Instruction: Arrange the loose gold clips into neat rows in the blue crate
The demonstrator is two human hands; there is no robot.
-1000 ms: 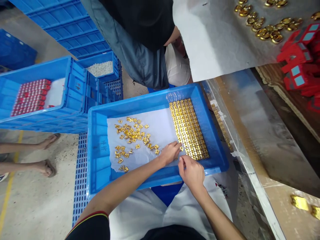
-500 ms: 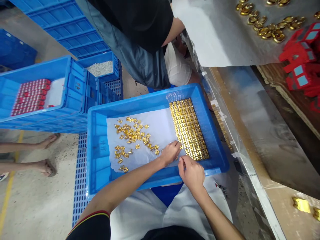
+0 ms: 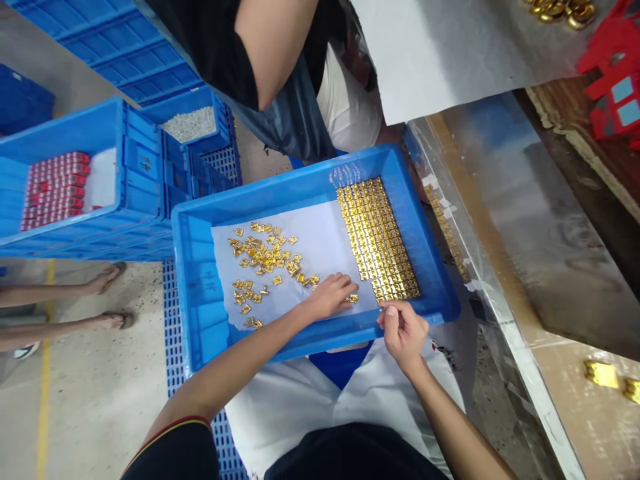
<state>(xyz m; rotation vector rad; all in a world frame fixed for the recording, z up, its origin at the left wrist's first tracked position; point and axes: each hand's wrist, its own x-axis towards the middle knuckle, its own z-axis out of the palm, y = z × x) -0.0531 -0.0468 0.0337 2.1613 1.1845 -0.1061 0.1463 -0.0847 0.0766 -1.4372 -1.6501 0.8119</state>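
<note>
A blue plastic crate (image 3: 200, 353) stands before my lap, lined with white paper (image 3: 320, 230). On its right side small gold square pieces lie in a tight block of rows (image 3: 377, 233). Loose gold pieces (image 3: 267, 257) are scattered over the left half of the paper. My left hand (image 3: 327, 297) reaches over the paper with fingers stretched out, beside a few gold pieces (image 3: 353, 299). At the near edge of the block, my right hand (image 3: 404, 332) is closed, thumb against curled fingers. Whatever it may hold is hidden.
Left, a blue crate (image 3: 120, 193) holds red pieces (image 3: 55, 190); behind it a bin contains small pale bits (image 3: 190, 125). Another person's arm (image 3: 273, 47) is beyond my crate. A workbench (image 3: 500, 313) runs along the right, with red parts (image 3: 617, 100) and gold pieces (image 3: 601, 374).
My left hand has drawn back left from the block's edge, its fingers now stretched out. My right hand has shifted right along the near edge. The camera view has shifted slightly.
</note>
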